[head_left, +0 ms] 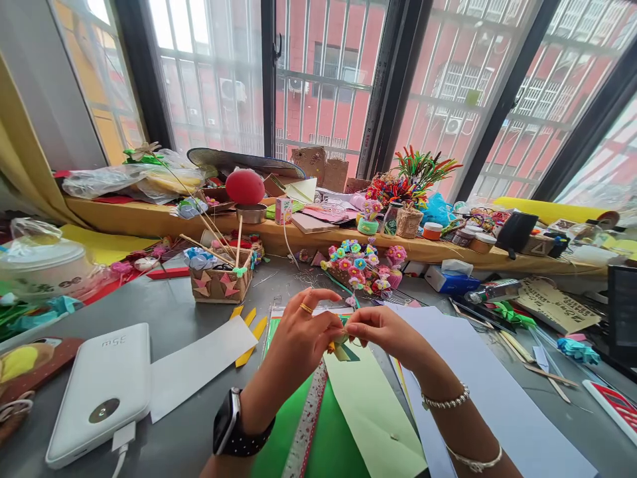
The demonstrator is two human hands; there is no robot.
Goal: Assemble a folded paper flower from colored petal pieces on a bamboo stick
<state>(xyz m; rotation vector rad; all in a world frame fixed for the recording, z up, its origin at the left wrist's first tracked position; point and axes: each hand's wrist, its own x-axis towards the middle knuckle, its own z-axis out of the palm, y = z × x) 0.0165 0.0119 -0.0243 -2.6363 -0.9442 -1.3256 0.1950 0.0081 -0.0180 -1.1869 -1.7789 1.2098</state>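
Over the middle of the desk, my left hand [304, 332] and my right hand [383, 332] meet with their fingertips almost touching. Between them is a small folded piece of yellow and green paper [340, 346], mostly covered by the fingers. My left hand pinches it from the left. The thumb and forefinger of my right hand are pressed together at its right edge; what exactly they grip is too small to make out. Below the hands lie a pale green paper strip [371, 405], a patterned ruler [307, 418] and a bright green sheet [332, 438].
White paper sheets [478, 372] spread to the right. At left are a white power bank [107, 385], a white paper strip [199, 372] and yellow paper pieces [256, 335]. Behind stand a cardboard box [221, 285] with sticks and a cluster of small flowers [358, 265]. A cluttered ledge [318, 239] runs below the windows.
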